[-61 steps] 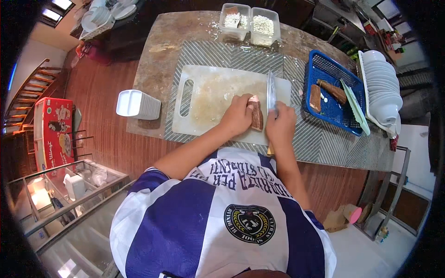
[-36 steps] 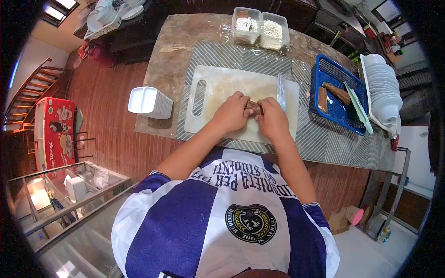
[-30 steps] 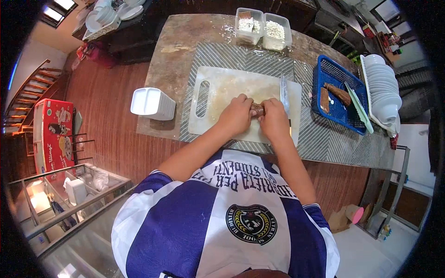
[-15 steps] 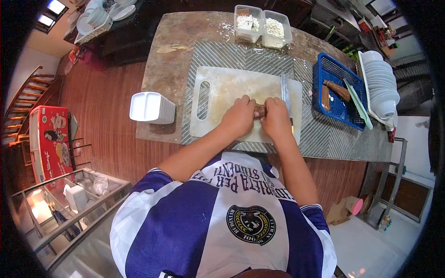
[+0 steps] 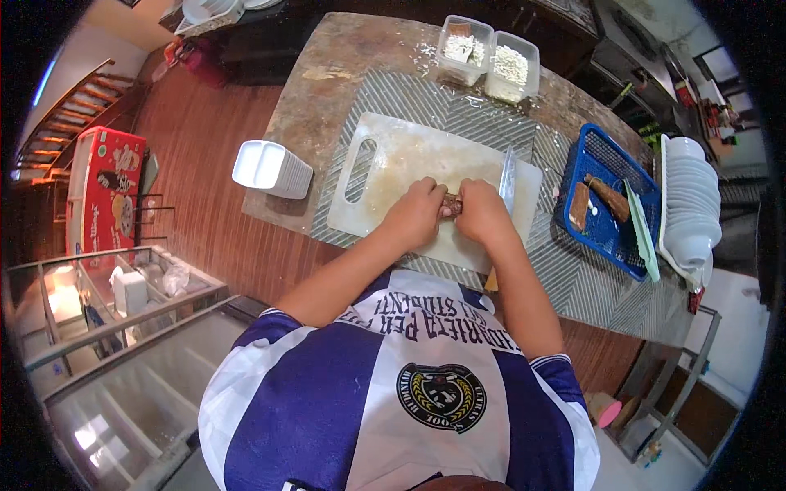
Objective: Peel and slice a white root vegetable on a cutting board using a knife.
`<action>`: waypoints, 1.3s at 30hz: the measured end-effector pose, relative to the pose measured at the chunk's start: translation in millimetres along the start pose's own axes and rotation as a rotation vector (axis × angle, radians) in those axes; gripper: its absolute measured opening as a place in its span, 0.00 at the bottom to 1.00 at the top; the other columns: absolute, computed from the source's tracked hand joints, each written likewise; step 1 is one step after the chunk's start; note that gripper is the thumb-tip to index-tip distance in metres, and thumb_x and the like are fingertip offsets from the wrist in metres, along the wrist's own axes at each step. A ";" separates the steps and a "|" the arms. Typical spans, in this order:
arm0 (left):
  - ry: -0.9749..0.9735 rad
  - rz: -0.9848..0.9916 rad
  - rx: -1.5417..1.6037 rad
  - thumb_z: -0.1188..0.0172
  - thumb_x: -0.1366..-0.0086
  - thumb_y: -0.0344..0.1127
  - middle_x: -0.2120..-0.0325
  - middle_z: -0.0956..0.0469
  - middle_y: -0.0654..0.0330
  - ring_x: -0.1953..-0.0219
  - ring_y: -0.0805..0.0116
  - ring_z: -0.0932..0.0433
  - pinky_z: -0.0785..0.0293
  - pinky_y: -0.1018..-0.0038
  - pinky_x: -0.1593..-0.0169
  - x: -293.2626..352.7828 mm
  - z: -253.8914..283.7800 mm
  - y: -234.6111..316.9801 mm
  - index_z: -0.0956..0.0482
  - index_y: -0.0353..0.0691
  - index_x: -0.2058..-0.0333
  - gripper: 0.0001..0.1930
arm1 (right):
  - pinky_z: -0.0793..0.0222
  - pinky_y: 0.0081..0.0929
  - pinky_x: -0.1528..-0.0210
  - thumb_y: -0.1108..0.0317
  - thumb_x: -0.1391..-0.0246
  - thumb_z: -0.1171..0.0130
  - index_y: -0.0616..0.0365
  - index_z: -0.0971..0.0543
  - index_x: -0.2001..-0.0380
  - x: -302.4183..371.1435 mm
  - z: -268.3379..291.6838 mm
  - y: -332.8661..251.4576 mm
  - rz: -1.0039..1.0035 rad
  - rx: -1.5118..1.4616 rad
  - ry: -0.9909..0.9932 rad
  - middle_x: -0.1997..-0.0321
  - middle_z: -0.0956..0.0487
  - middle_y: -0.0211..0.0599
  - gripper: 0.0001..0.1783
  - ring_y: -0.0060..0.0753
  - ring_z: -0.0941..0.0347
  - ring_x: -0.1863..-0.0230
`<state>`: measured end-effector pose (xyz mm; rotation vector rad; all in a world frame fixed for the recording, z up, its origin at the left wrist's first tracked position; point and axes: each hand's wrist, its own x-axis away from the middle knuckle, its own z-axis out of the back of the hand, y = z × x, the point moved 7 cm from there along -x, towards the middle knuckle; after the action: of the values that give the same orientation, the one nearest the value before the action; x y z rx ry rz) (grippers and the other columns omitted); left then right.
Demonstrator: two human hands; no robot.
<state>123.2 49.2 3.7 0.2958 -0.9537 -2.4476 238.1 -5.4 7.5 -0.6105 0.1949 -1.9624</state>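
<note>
Over the white cutting board (image 5: 409, 143), my left hand (image 5: 414, 214) and my right hand (image 5: 483, 211) face each other, both closed on a short brown, rough-skinned piece (image 5: 450, 206). It looks like a root, though its kind is not plain. Fingers cover both its ends. Right of my right hand, a knife (image 5: 508, 180) lies on the board with its blade pointing away; my right wrist hides part of it, and a bit of its light brown handle shows nearer me.
Two clear tubs (image 5: 512, 69) of small white pieces stand at the far edge. Right are a blue basket (image 5: 602, 233) holding brown pieces and a pale green blade-shaped thing (image 5: 641, 233), then a rack of white bowls (image 5: 692, 204). Stacked white trays (image 5: 274, 168) sit left.
My view has turned, so the table appears tilted clockwise. My hands still grip the brown piece, with the right hand slightly farther left over the board.
</note>
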 end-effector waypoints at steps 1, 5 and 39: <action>-0.009 0.013 0.007 0.39 0.37 0.32 0.57 0.27 0.45 0.54 0.42 0.26 0.25 0.55 0.51 0.9 0.1 -0.3 0.25 0.35 0.53 0.15 | 0.26 0.47 0.47 0.67 0.51 0.31 0.65 0.21 0.62 0.8 -0.3 -1.8 0.018 0.000 -0.001 0.57 0.21 0.55 0.16 0.60 0.24 0.51; -0.066 0.076 -0.004 0.41 0.39 0.28 0.55 0.27 0.44 0.52 0.42 0.26 0.26 0.56 0.49 2.3 -0.4 1.3 0.25 0.35 0.49 0.19 | 0.26 0.47 0.47 0.68 0.50 0.32 0.65 0.21 0.61 0.8 -2.2 -3.3 0.050 -0.003 -0.007 0.56 0.21 0.55 0.15 0.60 0.24 0.51; 0.049 -0.259 0.038 0.34 0.39 0.36 0.53 0.23 0.51 0.53 0.48 0.22 0.22 0.58 0.53 0.0 17.5 -7.0 0.23 0.38 0.51 0.18 | 0.28 0.46 0.52 0.78 0.57 0.34 0.59 0.21 0.67 44.3 6.5 -1.4 -0.020 -0.224 0.370 0.64 0.23 0.44 0.11 0.54 0.26 0.55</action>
<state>114.2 63.7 11.7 0.5198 -0.9957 -2.6419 225.0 -42.9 28.3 -0.3858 0.6460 -2.0765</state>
